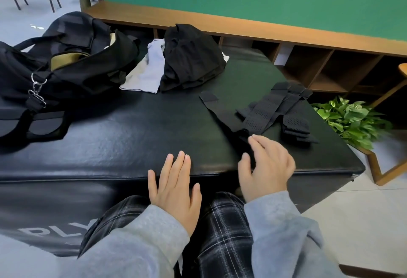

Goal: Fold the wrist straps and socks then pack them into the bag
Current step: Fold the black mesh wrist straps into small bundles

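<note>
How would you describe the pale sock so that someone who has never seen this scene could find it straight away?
Start at the black padded box in front of the person and look to its far side. There, between the open black bag on the left and a heap of black cloth on the right, lies the sock. It is the only pale grey item on a surface where everything else is black.
</note>
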Demonstrator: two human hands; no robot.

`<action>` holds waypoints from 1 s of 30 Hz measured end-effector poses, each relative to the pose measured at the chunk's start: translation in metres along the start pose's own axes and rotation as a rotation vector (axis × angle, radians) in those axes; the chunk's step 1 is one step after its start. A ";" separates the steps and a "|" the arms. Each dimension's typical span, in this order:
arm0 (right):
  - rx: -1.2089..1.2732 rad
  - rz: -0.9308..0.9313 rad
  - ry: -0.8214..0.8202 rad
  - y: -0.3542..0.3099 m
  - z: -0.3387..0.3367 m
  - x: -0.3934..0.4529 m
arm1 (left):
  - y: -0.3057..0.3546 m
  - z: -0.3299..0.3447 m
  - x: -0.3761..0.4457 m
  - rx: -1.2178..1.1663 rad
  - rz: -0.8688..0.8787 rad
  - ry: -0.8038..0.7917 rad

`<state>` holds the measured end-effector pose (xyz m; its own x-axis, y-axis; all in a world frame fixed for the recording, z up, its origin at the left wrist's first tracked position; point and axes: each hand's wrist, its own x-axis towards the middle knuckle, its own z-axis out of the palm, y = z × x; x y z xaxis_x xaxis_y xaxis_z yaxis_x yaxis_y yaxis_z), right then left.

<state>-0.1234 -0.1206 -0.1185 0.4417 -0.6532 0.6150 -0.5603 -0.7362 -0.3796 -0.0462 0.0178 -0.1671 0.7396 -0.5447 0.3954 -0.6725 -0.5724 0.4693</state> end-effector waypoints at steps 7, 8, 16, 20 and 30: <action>0.161 -0.312 -0.198 -0.025 0.011 -0.024 | 0.001 0.002 0.001 -0.010 0.000 0.020; 0.232 -0.336 -0.240 -0.024 0.011 -0.024 | 0.000 0.002 0.001 -0.008 -0.001 0.024; 0.320 -0.096 -0.303 -0.004 0.010 -0.019 | -0.001 0.002 0.000 -0.012 0.000 0.019; 0.178 -0.174 -0.367 -0.001 0.016 -0.025 | -0.001 0.002 0.001 -0.005 0.006 0.024; 0.304 -0.324 -0.290 -0.005 0.018 -0.022 | 0.000 0.004 0.001 -0.112 0.000 0.127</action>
<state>-0.1177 -0.1060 -0.1428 0.7581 -0.3740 0.5343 -0.1533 -0.8985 -0.4114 -0.0456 0.0148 -0.1698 0.7423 -0.4585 0.4887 -0.6700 -0.4969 0.5515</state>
